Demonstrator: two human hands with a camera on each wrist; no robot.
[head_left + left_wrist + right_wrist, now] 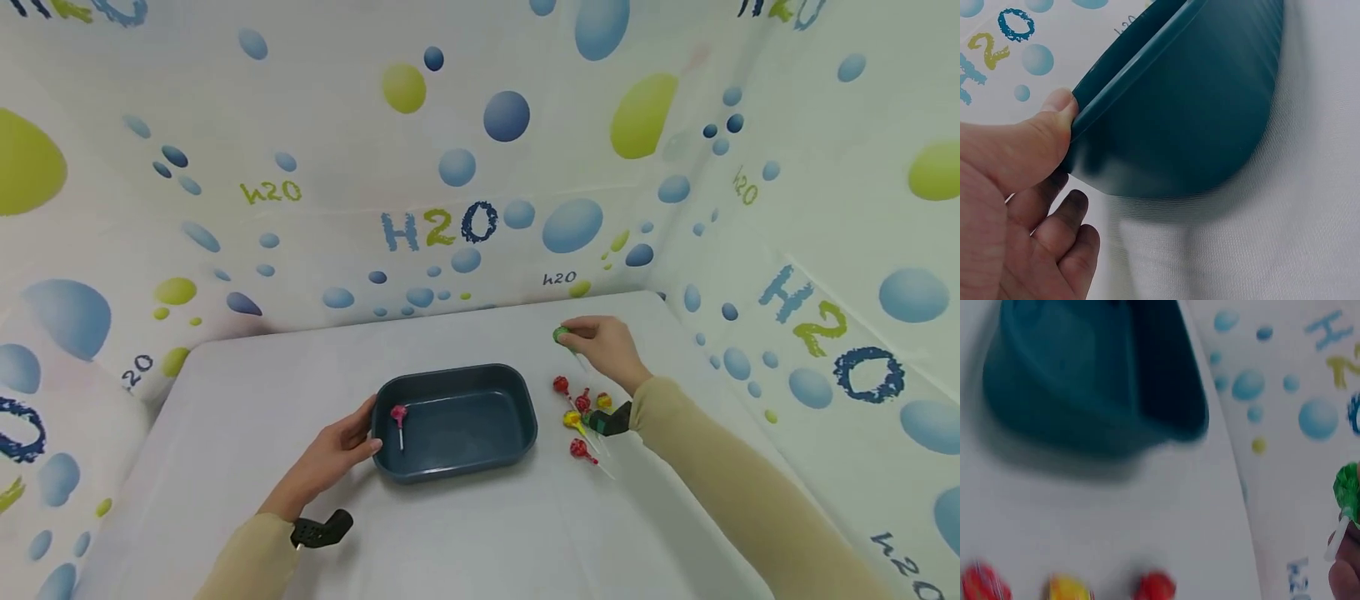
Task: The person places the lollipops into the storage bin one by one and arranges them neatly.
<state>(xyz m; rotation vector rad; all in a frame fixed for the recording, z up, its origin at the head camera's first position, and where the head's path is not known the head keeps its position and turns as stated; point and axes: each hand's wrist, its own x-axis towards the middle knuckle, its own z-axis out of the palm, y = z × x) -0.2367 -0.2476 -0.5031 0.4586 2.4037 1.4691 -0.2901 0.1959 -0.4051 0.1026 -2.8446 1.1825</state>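
A dark teal rectangular tray (457,468) stands on the white table, with a pink lollipop (399,414) lying inside near its left end. My left hand (335,454) grips the tray's left rim, the thumb on the near side; the left wrist view shows the thumb (1060,103) against the tray wall (1179,119). Up and to the right, my right hand (602,346) pinches a green lollipop (560,334) by its wrapped head, its white stick (1337,537) pointing down in the right wrist view. Below that hand lie several red and yellow lollipops (573,419), partly hidden by the wrist strap.
The white tablecloth (465,542) spreads around the tray. A patterned curtain with blue and green bubbles (506,117) hangs behind and at both sides. Black wrist cameras (322,529) are strapped on both wrists.
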